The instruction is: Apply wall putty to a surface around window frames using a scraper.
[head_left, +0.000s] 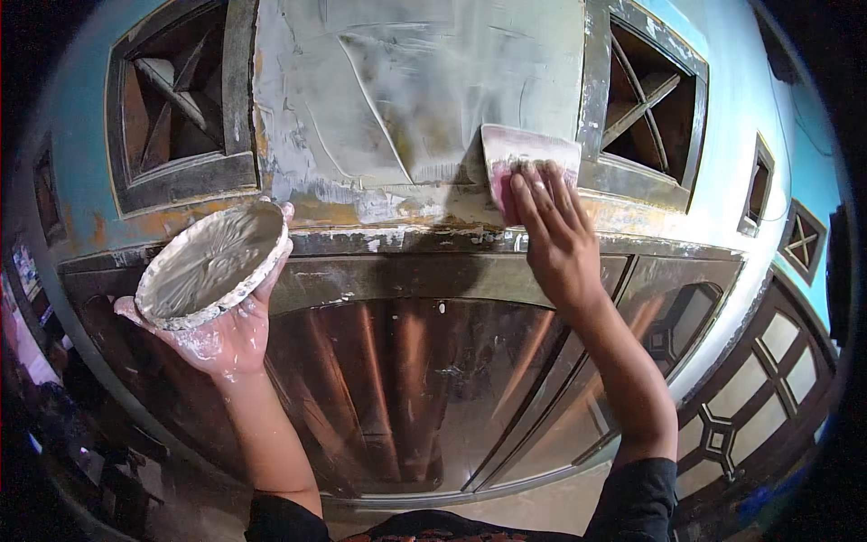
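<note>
My left hand, smeared with pale paste, holds up a shallow round dish of grey paste from underneath, its fingers around the rim. My right hand grips a flat pink-and-white spreader, its fingers pressed over the front. The spreader is against the lower right part of a grey plastered wall panel, which shows uneven strokes and ridges. Just below the panel runs a worn band with orange and white patches.
Dark openings with crossed bars flank the panel. Below, a dark glossy paneled window or door spans the view. A patterned door stands at right, turquoise wall at left, and dim clutter at the far left edge.
</note>
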A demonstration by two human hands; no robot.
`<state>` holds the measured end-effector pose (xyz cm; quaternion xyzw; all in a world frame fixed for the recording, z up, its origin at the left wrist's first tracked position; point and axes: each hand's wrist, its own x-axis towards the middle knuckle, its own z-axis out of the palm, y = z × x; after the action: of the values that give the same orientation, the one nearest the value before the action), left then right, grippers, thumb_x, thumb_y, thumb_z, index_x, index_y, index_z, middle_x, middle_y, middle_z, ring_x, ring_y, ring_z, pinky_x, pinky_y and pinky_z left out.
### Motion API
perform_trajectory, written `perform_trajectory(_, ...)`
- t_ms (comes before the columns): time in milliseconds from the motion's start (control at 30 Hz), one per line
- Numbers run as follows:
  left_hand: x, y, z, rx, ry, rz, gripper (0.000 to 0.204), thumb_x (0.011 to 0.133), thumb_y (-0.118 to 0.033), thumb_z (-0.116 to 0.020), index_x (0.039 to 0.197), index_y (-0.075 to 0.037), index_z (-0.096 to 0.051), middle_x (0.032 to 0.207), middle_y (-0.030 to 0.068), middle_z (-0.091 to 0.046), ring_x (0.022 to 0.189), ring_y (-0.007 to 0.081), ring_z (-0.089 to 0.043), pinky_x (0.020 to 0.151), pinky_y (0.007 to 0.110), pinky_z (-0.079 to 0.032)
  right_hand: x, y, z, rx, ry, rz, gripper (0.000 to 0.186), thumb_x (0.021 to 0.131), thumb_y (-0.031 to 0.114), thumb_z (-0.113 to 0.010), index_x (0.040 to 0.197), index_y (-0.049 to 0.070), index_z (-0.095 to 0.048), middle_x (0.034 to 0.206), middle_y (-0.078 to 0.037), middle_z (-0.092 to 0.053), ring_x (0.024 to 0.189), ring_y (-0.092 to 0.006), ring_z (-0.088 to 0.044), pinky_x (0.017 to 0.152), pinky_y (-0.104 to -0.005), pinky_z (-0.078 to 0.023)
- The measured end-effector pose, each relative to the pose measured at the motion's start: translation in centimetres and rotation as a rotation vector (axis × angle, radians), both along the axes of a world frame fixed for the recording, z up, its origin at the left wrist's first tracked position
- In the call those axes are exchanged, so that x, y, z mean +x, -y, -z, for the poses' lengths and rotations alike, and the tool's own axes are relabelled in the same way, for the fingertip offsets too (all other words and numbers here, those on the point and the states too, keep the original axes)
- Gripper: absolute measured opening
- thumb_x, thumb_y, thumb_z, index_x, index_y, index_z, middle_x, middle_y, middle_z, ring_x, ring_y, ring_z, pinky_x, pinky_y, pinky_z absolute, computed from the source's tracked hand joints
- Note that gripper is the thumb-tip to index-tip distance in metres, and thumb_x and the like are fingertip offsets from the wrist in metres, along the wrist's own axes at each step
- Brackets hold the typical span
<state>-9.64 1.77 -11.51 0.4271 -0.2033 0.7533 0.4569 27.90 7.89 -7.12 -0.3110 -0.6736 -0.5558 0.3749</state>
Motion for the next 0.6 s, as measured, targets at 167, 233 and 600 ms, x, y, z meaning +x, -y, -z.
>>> perform_trajectory(167,0.7,-0.1,-0.6,0.026,-0.012,0.038,0.131,0.074,-0.069,-0.078,0.156,0.012,-0.015,0.162,0.0414,-0.002,0.149,0.061,0.001,0.119,0.071,-0.022,-0.3,3.5,5.0,-0.224,0.006,-0.034,0.059,0.085,-0.007,-0.055,0.143,0.002,-0.057,0.145,-0.019,-0.058,0.143,-0.0425,-0.047,0.114,-0.0539,-0.042)
perform_trajectory(233,0.7,0.1,-0.7,0.022,-0.039,0.008,0.136,0.073,-0.068,-0.079,0.155,0.016,-0.01,0.161,0.0418,0.0,0.149,0.0603,0.002,0.12,0.07,-0.021,0.2,4.2,4.1,-0.204,0.022,-0.055,0.061,0.087,-0.002,-0.055,0.148,0.004,-0.053,0.149,-0.018,-0.055,0.145,-0.0409,-0.044,0.116,-0.0535,-0.038)
perform_trajectory(600,4.0,0.5,-2.7,-0.019,0.078,-0.212,0.134,0.075,-0.072,-0.076,0.156,0.013,-0.011,0.163,0.0398,-0.003,0.149,0.0601,0.001,0.121,0.072,-0.017,-0.2,-0.7,-10.4,0.198,0.058,-0.013,0.054,0.094,0.005,-0.054,0.147,0.012,-0.054,0.146,-0.011,-0.059,0.138,-0.033,-0.052,0.116,-0.0471,-0.042)
